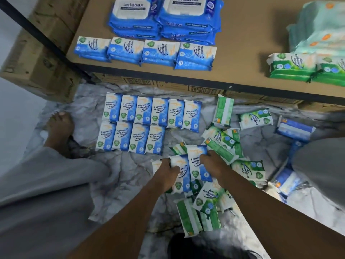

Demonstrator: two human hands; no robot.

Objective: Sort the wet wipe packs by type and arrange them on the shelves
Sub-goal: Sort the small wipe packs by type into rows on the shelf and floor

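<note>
My left hand [168, 170] grips a blue fragrance-free wipe pack [180, 171] and my right hand [211, 161] grips a second blue pack [196, 159] beside it, both held over a loose heap of green pine packs [207, 200] on the floor. Two neat rows of blue fragrance-free packs [147, 124] lie on the marble floor ahead. On the shelf board [240, 58] stand large blue antabax packs [164, 17], a row of small blue packs [145, 52], green pine packs [293, 69] and pale green packs [317, 25] at the right.
Cardboard boxes [43, 58] stand at the left and under the shelf. A bare foot [59, 131] rests left of the rows. More blue packs [295, 129] lie scattered at the right, near my grey-clad knee [321, 161]. A black shelf post [46, 40] runs diagonally.
</note>
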